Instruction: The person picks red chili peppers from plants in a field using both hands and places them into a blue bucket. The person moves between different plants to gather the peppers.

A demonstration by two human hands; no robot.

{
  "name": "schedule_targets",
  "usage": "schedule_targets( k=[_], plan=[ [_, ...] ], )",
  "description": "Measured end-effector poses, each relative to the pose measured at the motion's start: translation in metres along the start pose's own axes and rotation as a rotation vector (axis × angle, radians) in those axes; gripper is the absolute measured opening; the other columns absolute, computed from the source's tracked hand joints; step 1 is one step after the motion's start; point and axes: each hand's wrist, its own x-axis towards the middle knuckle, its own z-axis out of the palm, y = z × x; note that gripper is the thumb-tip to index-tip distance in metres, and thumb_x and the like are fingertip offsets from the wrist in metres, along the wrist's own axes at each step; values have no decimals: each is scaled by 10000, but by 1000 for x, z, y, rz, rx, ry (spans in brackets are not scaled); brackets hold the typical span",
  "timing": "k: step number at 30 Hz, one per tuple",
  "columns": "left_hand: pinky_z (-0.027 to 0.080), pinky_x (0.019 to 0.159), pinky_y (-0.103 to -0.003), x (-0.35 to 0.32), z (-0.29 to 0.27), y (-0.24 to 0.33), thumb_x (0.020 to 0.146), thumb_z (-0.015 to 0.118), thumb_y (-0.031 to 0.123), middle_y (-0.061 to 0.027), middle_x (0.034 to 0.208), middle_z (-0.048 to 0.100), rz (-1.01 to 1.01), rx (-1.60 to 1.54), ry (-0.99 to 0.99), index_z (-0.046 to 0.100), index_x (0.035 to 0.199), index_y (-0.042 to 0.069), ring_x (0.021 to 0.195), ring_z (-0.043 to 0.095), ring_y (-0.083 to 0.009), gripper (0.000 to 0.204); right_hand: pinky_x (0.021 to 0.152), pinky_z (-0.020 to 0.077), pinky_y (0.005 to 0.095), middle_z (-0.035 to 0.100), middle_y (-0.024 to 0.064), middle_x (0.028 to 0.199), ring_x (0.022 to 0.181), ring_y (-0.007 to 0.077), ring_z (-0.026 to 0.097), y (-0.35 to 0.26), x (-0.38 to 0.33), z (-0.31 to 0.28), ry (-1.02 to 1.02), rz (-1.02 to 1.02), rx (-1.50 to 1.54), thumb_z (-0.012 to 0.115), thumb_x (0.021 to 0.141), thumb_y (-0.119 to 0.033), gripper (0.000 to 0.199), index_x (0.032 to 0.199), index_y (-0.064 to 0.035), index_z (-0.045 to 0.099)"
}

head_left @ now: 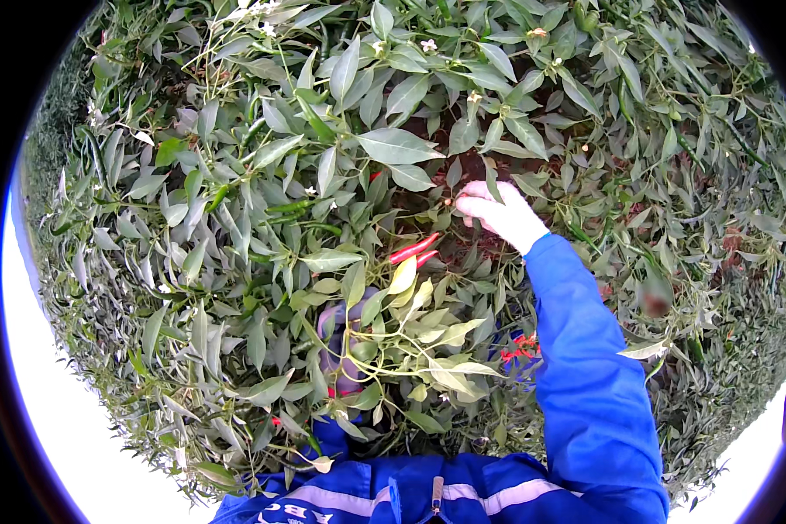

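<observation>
My right hand reaches into the pepper plants, its fingers drawn together in a pinch beside thin stems. What the fingertips hold, if anything, is too small to make out. Two red chilli peppers lie among the leaves to the left of this hand and a little nearer to me. My left hand, in a greyish-purple covering, sits lower and further left, mostly behind pale green leaves. Its fingers are hidden by the foliage. A small spot of red shows against it.
Dense pepper foliage surrounds both arms, with green chilli peppers and small white flowers in it. A cluster of red chilli peppers shows near my right sleeve. Reddish soil appears between plants.
</observation>
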Motion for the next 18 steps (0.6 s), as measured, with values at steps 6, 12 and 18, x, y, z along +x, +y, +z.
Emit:
schedule_targets(
  k=[6,12,18],
  plan=[
    [504,933,-325,-4,-3,1,902,552,231,-210,1126,673,-31,-5,33,615,1161,-127,968,674,-267,446,440,240,195,627,-1,731,478,27,354,-5,-13,11,470,-177,518,642,905,-232,201,983,-47,651],
    [513,952,-402,-3,-5,1,899,613,232,-234,1152,659,7,135,17,637,1144,-65,1040,657,-324,385,727,532,377,690,160,867,777,306,673,2,-45,66,276,-303,-271,637,849,-219,243,1030,-57,648],
    [519,932,-383,-7,-11,4,891,619,193,-224,1132,667,-72,222,93,613,1172,-113,1030,658,-300,416,763,523,473,667,165,976,903,373,652,60,8,75,228,-148,-921,551,859,-174,284,1126,-104,620]
  ],
)
